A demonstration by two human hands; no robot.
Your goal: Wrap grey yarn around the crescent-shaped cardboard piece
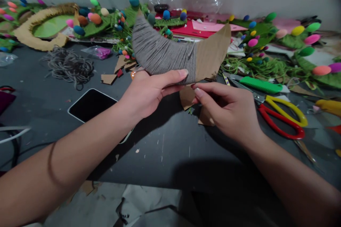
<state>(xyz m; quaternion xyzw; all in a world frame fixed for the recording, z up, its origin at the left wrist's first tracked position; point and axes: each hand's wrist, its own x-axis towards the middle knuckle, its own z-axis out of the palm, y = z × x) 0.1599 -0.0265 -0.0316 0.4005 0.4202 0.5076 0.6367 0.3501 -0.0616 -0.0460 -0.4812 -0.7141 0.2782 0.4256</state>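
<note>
A cardboard crescent (213, 51) is held up over the dark table, its left and middle parts wrapped in grey yarn (165, 55). My left hand (149, 94) grips its lower edge, with the thumb across the yarn on the front and the fingers beneath. The right end of the crescent is bare cardboard. Just below that edge, my right hand (229, 110) is closed in a pinch, thumb and index fingertips together; whatever lies between them is too small to make out.
A phone (92, 104) lies beneath my left forearm. Grey yarn (68, 65) is heaped at the left. Scissors (282, 120) and a green cutter (261, 84) lie right. Cardboard scraps (108, 78), a yellow crescent (34, 40) and leafy decorations (128, 25) line the table's back.
</note>
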